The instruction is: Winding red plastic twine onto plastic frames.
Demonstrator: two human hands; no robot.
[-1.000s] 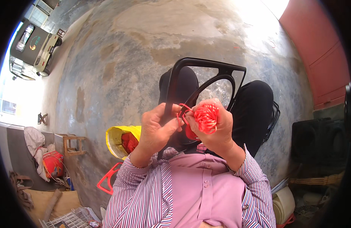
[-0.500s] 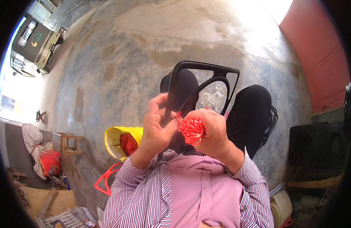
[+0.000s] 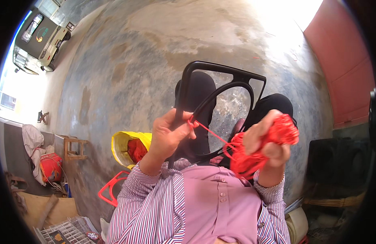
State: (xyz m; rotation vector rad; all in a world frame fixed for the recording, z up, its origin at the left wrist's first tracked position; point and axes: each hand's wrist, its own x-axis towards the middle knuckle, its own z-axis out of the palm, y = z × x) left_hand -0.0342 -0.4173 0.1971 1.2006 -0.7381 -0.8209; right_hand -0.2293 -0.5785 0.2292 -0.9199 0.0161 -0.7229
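A black plastic frame [image 3: 214, 66] with a round ring inside it rests over my knees, tilted. My left hand [image 3: 165, 133] is closed round its left bar, thumb and fingers pinching where red cord meets the bar. From that pinch a taut red strand [image 3: 210, 131] runs right to a loose bundle of red cord [image 3: 282, 129]. My right hand [image 3: 276, 153] grips this bundle, with loops hanging below and left of the fingers. The cord partly hides the right palm.
A yellow bag [image 3: 119, 146] with red cord inside stands left of my left leg. Below it lies a red plastic frame [image 3: 108, 191]. A wooden stool [image 3: 70, 147] is farther left. Dark boxes [image 3: 334, 158] stand at the right, and a vehicle [image 3: 41, 38] at the far left.
My right hand has swung right, away from the frame, carrying the cord bundle and drawing the strand taut. The left fingers have closed at the bar. The frame has shifted slightly right.
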